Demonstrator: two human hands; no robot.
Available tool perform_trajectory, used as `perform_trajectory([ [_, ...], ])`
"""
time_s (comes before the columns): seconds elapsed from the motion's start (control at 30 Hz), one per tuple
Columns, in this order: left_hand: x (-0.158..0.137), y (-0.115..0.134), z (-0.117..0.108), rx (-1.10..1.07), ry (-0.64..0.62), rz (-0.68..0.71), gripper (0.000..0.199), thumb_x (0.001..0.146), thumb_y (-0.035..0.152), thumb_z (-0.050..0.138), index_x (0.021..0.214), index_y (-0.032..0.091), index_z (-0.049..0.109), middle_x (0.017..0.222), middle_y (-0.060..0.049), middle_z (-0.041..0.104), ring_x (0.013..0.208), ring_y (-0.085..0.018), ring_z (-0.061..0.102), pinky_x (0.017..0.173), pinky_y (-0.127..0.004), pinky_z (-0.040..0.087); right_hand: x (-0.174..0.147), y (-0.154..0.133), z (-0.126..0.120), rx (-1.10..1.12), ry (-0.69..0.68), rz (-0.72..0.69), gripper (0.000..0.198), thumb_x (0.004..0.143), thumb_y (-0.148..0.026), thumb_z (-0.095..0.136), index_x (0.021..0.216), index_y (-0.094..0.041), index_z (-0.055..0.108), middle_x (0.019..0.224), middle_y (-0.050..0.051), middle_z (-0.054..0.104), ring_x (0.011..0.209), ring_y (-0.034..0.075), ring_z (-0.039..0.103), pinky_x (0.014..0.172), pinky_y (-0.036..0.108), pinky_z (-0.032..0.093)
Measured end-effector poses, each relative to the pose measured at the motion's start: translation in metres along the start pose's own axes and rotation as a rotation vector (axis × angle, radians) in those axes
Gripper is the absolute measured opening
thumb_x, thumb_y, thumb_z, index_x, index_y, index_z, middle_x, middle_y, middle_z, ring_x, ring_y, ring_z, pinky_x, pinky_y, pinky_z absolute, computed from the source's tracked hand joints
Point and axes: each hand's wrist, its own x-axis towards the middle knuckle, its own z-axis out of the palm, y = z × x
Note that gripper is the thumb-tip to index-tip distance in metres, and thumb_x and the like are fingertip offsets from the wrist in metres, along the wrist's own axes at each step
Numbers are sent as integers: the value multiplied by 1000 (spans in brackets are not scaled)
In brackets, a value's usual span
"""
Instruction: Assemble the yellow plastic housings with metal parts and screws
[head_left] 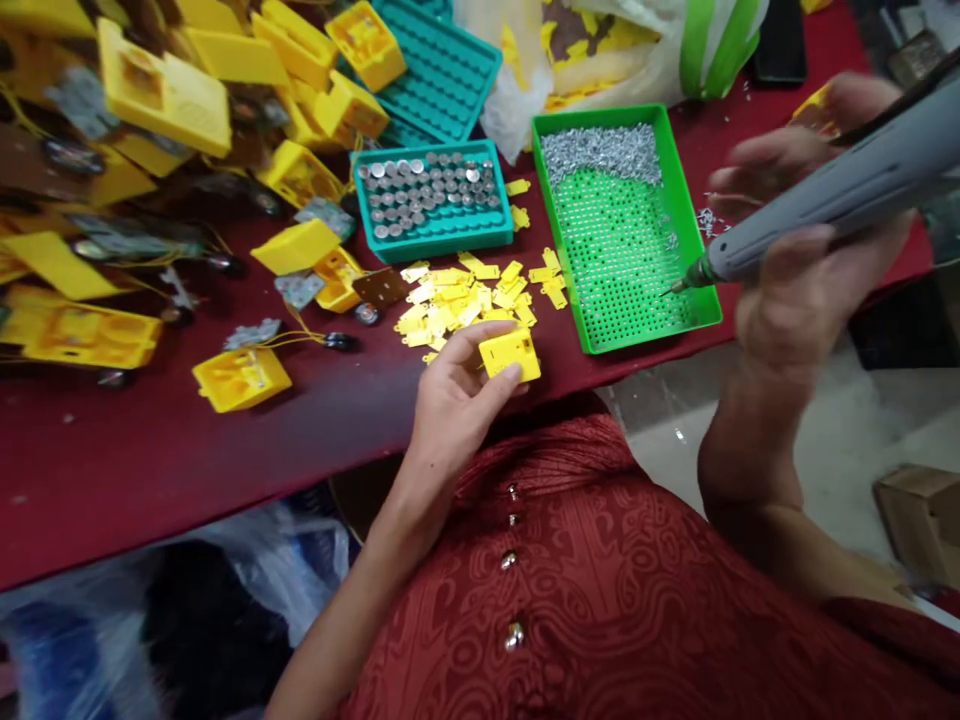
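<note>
My left hand point(463, 385) is closed round a small yellow plastic case point(511, 357), thumb on its face, at the table's front edge. To the right, my right hand point(821, 225), partly blurred, grips a grey electric screwdriver point(817, 185). Its bit points down and left, over the green tray point(581, 330), which has a perforated bottom. Small silver screws point(600, 150) are heaped at that tray's far end. Just beyond my left hand lies a loose pile of small yellow plastic tabs point(461, 300). Button cells point(420, 190) sit in rows in a teal tray point(442, 243).
Several yellow cases with wires and small boards crowd the left, the nearest a yellow case point(244, 378). Behind are another teal tray point(442, 70), a plastic bag point(630, 60) of yellow parts and a black phone point(780, 45). A cardboard box point(919, 520) stands on the floor.
</note>
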Motion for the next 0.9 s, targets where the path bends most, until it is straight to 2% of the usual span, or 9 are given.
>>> perform_trajectory([
  [0.1,3,-1,5,-9,32,-15,50,73,39,100,115,23,76,103,-3,78,84,-15,74,69,-22,68,-7,-12,13,-10,31,25,56,95,-74,73,127,-29,69,95,10,70,95,28,74,70,40,61],
  [0.23,6,-3,9,-17,46,-41,51,73,39,100,114,23,75,102,-4,80,86,-16,77,69,-22,68,-6,-14,17,-43,77,69,66,94,-81,69,132,-27,65,93,9,69,90,25,73,70,36,60],
  [0.33,8,-6,10,3,44,-34,50,76,39,99,116,23,75,99,-3,80,85,-17,78,68,-23,68,5,-6,21,-84,258,84,78,99,-91,40,136,-25,57,92,9,67,84,21,72,71,33,59],
  [0.4,8,-8,11,15,44,-22,48,77,39,98,117,23,75,98,-3,80,84,-17,77,69,-24,68,12,-2,25,-37,447,-2,86,95,-94,19,133,-24,50,86,6,62,74,18,66,67,31,57],
  [0.53,8,-8,13,-4,57,-33,49,74,38,100,114,23,77,97,-2,80,82,-15,76,67,-21,68,20,0,34,121,617,-123,73,101,-87,8,118,-23,39,74,1,52,58,13,51,56,30,49],
  [0.63,7,-6,13,1,67,-41,51,73,38,100,115,22,76,98,-3,81,83,-15,77,66,-21,67,25,3,41,261,612,-138,67,106,-89,21,113,-25,38,72,-1,49,55,11,49,54,29,47],
  [0.7,7,-5,13,24,68,-40,53,74,39,99,117,21,75,101,-4,81,85,-17,78,68,-22,68,30,7,46,439,666,-283,65,101,-90,47,111,-26,42,67,-6,44,49,9,44,47,27,40],
  [0.8,6,-4,12,42,71,-38,53,74,40,99,117,21,75,102,-5,81,86,-18,78,68,-23,68,37,12,52,641,747,-436,51,102,-74,64,108,-25,51,62,-9,43,44,8,40,39,24,31],
  [0.9,6,-3,13,34,81,-36,52,73,40,99,116,21,75,101,-4,81,85,-17,78,67,-23,68,38,13,53,695,718,-413,50,101,-70,70,106,-24,52,64,-9,49,46,6,45,41,23,39],
])
